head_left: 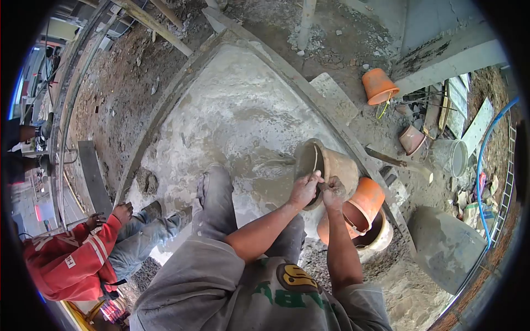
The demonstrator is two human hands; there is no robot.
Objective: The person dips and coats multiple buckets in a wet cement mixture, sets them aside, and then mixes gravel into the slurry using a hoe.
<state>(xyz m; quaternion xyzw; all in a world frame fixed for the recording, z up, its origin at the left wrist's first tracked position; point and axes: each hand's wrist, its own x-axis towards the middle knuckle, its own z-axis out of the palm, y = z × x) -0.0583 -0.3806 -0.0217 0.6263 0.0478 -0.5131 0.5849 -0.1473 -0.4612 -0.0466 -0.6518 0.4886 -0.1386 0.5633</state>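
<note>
A cement-stained bucket (339,168) is tilted on its side above the wet grey concrete (237,105), its mouth towards the left. Both of my hands are at its near rim. My left hand (305,190) has its fingers closed at the rim and the thin handle. Close beside it, my right hand (333,193) is also closed on the rim area; its fingertips are partly hidden. Just right of my hands stand an orange bucket (369,197) and a pale, dirty bucket (383,234), both close together.
A co-worker in a red jacket (72,259) is at the lower left. Boards (292,80) edge the concrete. At right are an orange bucket (378,85), a small bucket (411,139), a grey bucket (450,157), a large grey drum (444,248) and a blue hose (488,143).
</note>
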